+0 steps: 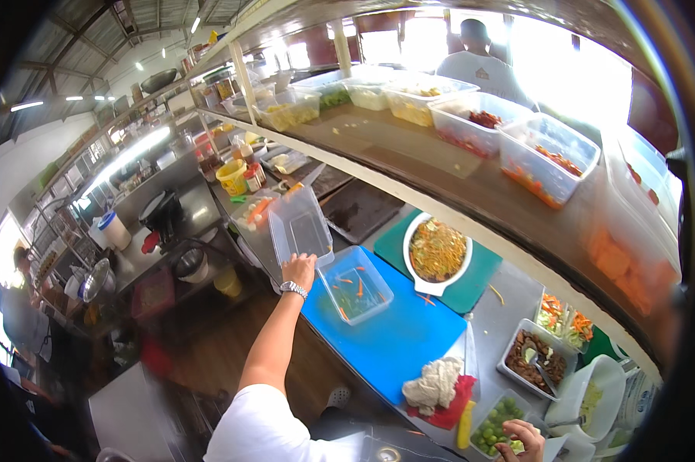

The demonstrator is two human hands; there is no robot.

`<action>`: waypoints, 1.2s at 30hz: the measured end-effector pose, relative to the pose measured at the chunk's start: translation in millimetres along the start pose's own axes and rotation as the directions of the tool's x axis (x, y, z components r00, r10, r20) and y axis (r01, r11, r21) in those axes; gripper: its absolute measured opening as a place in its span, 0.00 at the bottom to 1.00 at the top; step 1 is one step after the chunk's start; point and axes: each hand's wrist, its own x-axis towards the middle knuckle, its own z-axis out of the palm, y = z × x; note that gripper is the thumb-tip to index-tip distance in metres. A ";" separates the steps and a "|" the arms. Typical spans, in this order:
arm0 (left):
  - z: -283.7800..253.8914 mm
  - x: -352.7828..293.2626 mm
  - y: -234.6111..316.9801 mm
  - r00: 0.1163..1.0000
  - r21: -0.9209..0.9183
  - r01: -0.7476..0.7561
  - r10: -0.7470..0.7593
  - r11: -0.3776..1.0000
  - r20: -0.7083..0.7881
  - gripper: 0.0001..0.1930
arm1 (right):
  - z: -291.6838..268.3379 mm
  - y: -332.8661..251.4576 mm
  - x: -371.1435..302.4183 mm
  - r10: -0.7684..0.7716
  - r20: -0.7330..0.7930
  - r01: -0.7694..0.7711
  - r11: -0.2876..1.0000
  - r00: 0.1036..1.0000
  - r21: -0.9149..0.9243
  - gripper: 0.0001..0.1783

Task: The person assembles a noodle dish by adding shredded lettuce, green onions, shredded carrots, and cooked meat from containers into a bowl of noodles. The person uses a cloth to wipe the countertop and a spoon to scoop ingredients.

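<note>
My left hand (299, 269), with a metal watch at the wrist, grips the near edge of a tilted clear plastic container (297, 223). Beside it, a second clear plastic container (374, 289) with a few carrot strips in it sits on the blue cutting board (363, 346). At the lower right, my right hand (523, 440) hovers over a tub of small green limes (495, 423). Its fingers are curled around something pale green, too small to make out. A white oval dish of noodles (438, 250) rests on a green cutting board (482, 277).
A beige cloth (432, 386) and red cloth lie by a yellow-handled knife (465, 423). To the right stands a tub of cooked meat (534, 358) with a spoon. Overhead, a shelf (347, 138) carries several food tubs. A person (478, 61) stands beyond it; another is far left.
</note>
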 end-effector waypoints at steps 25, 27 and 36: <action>67.8 85.4 -99.3 0.953 -0.179 -0.289 0.300 0.940 0.036 0.09 | 285.2 51.0 314.3 0.721 0.055 -0.531 0.454 0.691 0.716 0.26; 88.9 88.5 -103.5 0.915 -0.164 -0.381 0.396 0.910 0.072 0.13 | 307.9 74.3 348.2 0.797 0.060 -0.473 0.295 0.601 0.831 0.18; 82.3 71.0 -81.4 0.889 -0.395 -0.457 0.400 0.797 -0.223 0.30 | 353.7 62.7 354.8 0.872 -0.105 -0.216 0.232 0.478 0.948 0.15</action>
